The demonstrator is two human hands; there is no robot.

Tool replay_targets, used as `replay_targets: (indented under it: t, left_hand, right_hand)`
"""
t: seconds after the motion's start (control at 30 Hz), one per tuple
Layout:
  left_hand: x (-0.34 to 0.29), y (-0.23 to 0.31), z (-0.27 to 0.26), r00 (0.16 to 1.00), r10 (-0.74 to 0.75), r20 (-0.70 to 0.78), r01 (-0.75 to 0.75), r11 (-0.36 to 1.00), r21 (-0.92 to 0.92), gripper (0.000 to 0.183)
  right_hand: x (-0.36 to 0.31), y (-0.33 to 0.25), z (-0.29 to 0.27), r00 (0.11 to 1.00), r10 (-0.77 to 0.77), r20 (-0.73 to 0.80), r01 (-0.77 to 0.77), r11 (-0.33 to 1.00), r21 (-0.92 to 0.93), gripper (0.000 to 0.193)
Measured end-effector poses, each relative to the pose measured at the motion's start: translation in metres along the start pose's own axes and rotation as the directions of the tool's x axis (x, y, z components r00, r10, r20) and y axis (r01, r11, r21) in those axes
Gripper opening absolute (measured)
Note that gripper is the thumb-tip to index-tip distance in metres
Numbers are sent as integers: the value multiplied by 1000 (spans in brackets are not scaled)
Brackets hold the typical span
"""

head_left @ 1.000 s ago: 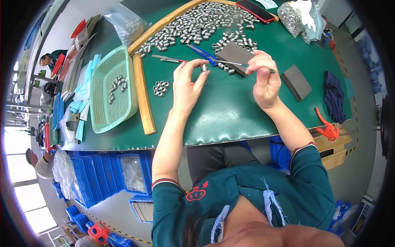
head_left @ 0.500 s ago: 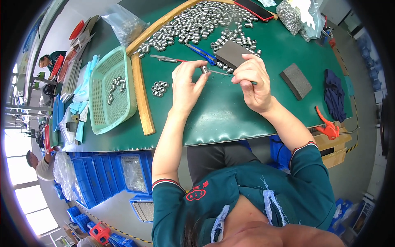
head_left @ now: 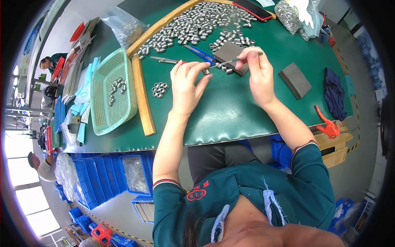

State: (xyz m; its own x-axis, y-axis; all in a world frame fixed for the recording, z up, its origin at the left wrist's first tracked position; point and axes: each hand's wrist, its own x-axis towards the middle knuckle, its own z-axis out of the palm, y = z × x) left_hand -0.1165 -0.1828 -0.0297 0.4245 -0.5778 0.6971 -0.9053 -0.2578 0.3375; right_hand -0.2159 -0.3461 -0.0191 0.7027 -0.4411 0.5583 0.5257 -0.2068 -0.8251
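Observation:
Between the thumb and fingers of my left hand [head_left: 185, 87] is a small shiny metal sleeve [head_left: 206, 71]. My right hand [head_left: 261, 78] pinches a thin green-handled tool [head_left: 225, 63], which looks like a needle file. Its slim shaft points left, with the tip at the sleeve's upper end; whether it is inside the bore I cannot tell. Just beyond my hands lie a grey-brown block [head_left: 230, 53], a blue utility knife [head_left: 200, 53] and a few loose sleeves. Left of my left hand sits a small cluster of sleeves [head_left: 159, 89].
A wooden strip [head_left: 143, 99] borders a big pile of sleeves [head_left: 193, 25]. At the left, a green plastic basket [head_left: 94, 117] holds several sleeves. To the right are a dark abrasive block [head_left: 295, 80], a navy cloth [head_left: 334, 94] and an orange-handled tool [head_left: 329, 128]. A phone [head_left: 252, 9] lies at the back.
My right hand has risen and turned, so the tool's handle now points up to the right instead of slightly down. The sleeve in my left hand has tilted and sits slightly lower.

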Motion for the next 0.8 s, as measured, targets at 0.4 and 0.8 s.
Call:
replay_targets:
  t: [0.4,0.8]
  left_hand:
    - [0,-10,0,992,-107,-72,100,991,-85,25]
    - [-4,-10,5,978,-206,-42,195,963,-188,27]
  right_hand:
    - [10,9,-12,921,263,-289,-179,941,287,34]
    - [5,11,-12,928,244,-283,-173,951,256,32]
